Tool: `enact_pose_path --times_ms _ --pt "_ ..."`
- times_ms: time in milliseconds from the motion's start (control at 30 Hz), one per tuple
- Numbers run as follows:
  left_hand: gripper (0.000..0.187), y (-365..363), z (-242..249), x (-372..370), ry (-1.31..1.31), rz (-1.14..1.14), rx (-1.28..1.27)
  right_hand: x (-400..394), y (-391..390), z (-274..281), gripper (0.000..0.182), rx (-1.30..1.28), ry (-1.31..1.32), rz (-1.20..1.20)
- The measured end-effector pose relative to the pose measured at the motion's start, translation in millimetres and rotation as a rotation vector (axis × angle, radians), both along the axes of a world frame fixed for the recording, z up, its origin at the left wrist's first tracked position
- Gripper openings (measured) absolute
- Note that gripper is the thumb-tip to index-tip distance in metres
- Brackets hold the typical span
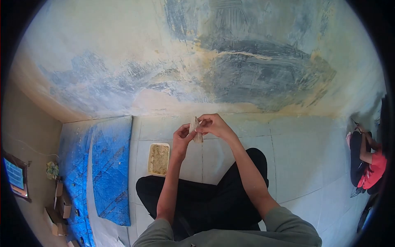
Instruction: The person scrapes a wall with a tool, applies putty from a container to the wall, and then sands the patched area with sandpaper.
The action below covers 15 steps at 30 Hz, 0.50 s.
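Note:
Between my two hands, in front of the wall, is a small, thin, pale beige piece [196,130] with a pointed top end; what kind of thing it is I cannot tell. The fingers of my left hand [181,138] are closed on its left side. From the right, my right hand [215,125] pinches it with thumb and fingertips. Below and left of my hands, a pale rectangular tub [149,160] stands on the tiles, holding a rough beige material [159,159].
The wall [263,74] ahead has grey and yellowish patches. A blue tarp [109,173] lies on the tiled floor [304,160] at left, with cardboard boxes [54,220] beyond it. Another person in a red top [372,166] sits at the far right.

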<state>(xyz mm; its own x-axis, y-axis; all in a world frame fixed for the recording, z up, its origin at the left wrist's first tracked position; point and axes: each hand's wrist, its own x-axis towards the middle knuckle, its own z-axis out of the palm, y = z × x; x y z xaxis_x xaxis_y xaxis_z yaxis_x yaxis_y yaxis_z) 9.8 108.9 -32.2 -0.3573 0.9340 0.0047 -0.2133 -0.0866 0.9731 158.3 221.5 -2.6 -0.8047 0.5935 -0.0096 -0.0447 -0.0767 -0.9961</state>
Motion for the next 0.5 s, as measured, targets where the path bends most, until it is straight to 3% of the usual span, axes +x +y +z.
enact_pose_path --times_ms 167,333,500 --pt "0.029 -7 21 14 -0.324 -0.15 0.039 0 1 2 0.03 -0.078 -0.072 0.082" --pt "0.035 -13 32 19 -0.362 -0.203 0.106 1 -9 6 0.042 -0.295 0.042 0.166" --pt "0.031 -27 50 19 -0.511 -0.217 0.144 7 -5 3 0.037 -0.54 0.254 0.375"
